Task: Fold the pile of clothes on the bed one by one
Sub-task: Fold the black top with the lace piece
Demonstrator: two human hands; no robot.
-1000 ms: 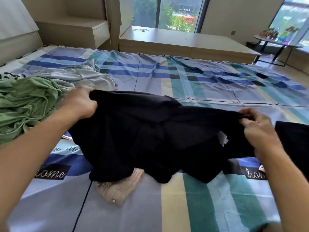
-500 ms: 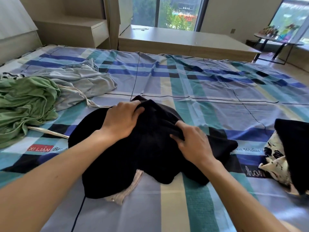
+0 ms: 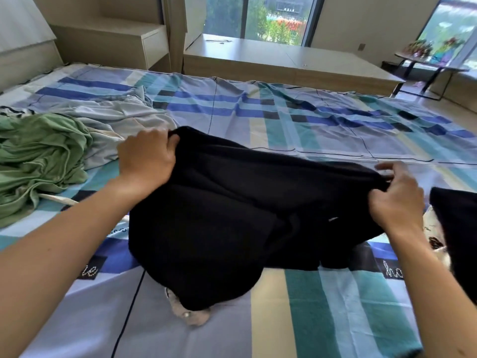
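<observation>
- Far left on the bed (image 3: 322, 125): a crumpled green garment (image 3: 38, 156), with a pale grey garment (image 3: 124, 117) just beyond it. Both are unfolded and well clear of the hands.
- The left hand (image 3: 147, 158) has its fingers curled round the far-left corner of the black garment (image 3: 245, 208) and lifts that edge off the sheet.
- The black garment lies in the middle, stretched between the hands. Its long axis runs left to right, and its bulk sags toward the near edge, over a beige item (image 3: 192, 316).
- The right hand (image 3: 395, 200) pinches the garment's right end with thumb and curled fingers, and sits a little nearer than the left.
- Far right: a second dark piece (image 3: 456, 228) over a patterned cloth (image 3: 436, 237).
- Judgement: the held top edge is taut, so the next step is likely to lay it flat along that axis.
</observation>
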